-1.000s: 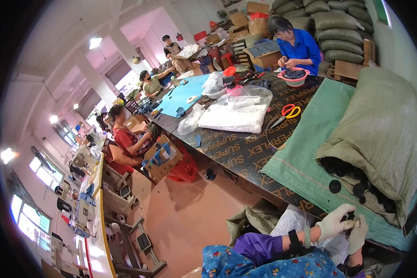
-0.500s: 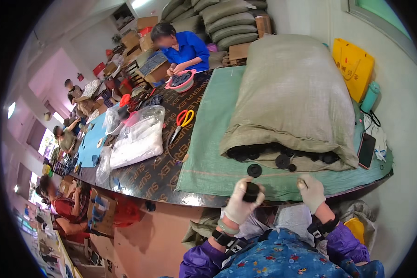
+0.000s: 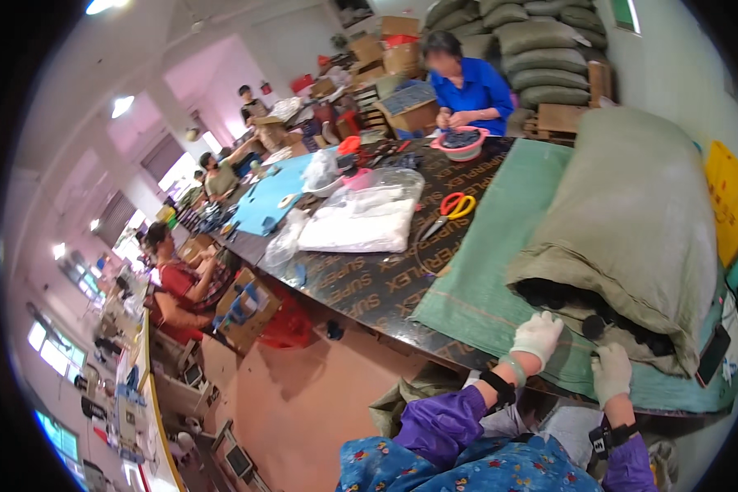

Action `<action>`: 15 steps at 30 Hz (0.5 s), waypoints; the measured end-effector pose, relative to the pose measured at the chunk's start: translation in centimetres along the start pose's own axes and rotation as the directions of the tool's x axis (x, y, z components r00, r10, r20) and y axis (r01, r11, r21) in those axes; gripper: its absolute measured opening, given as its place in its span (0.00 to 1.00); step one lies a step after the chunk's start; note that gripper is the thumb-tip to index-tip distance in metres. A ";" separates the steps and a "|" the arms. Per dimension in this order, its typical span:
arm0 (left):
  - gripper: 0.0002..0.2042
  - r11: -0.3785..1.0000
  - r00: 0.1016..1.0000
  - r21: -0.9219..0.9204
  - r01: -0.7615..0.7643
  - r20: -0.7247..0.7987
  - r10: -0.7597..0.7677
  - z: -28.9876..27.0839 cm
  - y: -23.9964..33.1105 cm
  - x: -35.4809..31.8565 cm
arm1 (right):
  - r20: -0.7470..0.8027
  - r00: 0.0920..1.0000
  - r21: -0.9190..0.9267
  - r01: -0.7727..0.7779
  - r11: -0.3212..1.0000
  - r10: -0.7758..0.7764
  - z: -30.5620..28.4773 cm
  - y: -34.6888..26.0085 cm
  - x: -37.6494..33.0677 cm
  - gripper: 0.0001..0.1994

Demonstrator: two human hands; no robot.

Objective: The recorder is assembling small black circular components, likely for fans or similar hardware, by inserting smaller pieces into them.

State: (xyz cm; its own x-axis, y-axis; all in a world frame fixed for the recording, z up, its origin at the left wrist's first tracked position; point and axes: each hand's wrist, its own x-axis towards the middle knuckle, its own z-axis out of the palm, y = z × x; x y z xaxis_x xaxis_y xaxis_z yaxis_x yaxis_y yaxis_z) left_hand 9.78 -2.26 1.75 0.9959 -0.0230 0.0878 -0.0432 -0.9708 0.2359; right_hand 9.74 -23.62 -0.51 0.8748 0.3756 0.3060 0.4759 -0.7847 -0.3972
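My left hand (image 3: pixel 539 334), in a white glove, reaches over the green woven sheet (image 3: pixel 477 275) just in front of the sack's mouth. Its fingers are bent together, and whatever they hold is hidden. My right hand (image 3: pixel 612 371), gloved too, is closed close to the sack's lower edge; what lies in its fingers does not show. Just beyond its fingertips is a round black piece (image 3: pixel 593 327). The large olive woven sack (image 3: pixel 640 213) lies on its side with its mouth toward me, and dark pieces show inside.
Red-and-yellow-handled scissors (image 3: pixel 457 205) and clear-bagged white material (image 3: pixel 361 217) lie on the dark table. A phone (image 3: pixel 713 355) rests right of the sack. Across the table, a person in blue (image 3: pixel 471 90) handles dark pieces over a pink-rimmed basin (image 3: pixel 461 153). Other people sit at left.
The view has swung left, so the table and sack appear farther right. My left hand has moved forward to the sack's mouth; the black piece it held no longer shows. My right hand remains closed.
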 end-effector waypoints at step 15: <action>0.12 0.947 0.993 -0.320 -0.041 -0.114 0.004 -1.6 -2.7 -4.5 | 0.045 0.996 0.034 0.078 0.996 -0.079 -0.3 0.3 -2.0 0.14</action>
State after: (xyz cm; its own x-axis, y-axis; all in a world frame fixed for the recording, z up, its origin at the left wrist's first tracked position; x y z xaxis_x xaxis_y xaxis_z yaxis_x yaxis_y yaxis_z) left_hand 5.29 0.88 2.29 0.9801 0.0005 0.1985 -0.1067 -0.8418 0.5291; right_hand 8.15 -24.78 -0.96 0.8375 0.4586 0.2970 0.5453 -0.7357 -0.4017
